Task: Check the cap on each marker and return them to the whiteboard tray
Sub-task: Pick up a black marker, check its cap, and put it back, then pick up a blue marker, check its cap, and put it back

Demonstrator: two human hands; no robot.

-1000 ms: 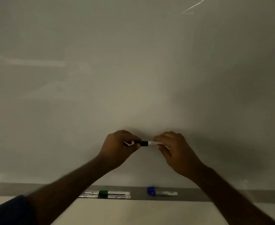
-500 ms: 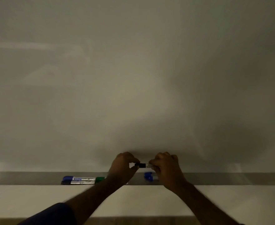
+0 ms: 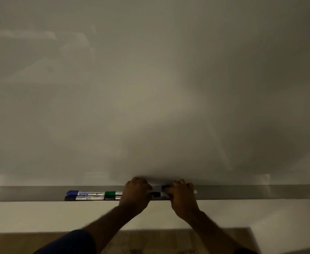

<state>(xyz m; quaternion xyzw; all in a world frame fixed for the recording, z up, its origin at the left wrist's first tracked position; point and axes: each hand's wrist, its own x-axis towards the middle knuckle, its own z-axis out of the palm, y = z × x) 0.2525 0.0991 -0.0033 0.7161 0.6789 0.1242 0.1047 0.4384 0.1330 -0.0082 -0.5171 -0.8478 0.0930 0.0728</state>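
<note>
The scene is dim and the hands are slightly blurred, so fine detail is hard to read. The left hand [image 3: 135, 194] and the right hand [image 3: 182, 196] are curling round the two ends of a black-capped marker [image 3: 157, 194], hiding most of it; only the black cap and a sliver of pale barrel are showing in the gap between the fists. Whether the marker is touching the whiteboard tray [image 3: 260, 193] or hanging just above it cannot be told. A second marker behind it, the blue-capped marker [image 3: 164, 188], is mostly lying behind the right hand's knuckles, with its pale end poking out past that hand on the right side. Both forearms are running off the bottom edge, and a dark blue sleeve [image 3: 73, 242] is being cut off there.

The tray, a long grey metal ledge under the whiteboard [image 3: 150, 79], is holding more markers to the left of the hands: a marker with a blue cap and printed silver barrel [image 3: 85, 193], a dark-capped marker [image 3: 84, 198] lying just in front of it, and a green-capped marker [image 3: 112, 194] whose barrel is disappearing behind the left hand. The lettering on the barrels is too small to read surely. Wood-patterned flooring [image 3: 159, 242] is showing at the bottom.
</note>
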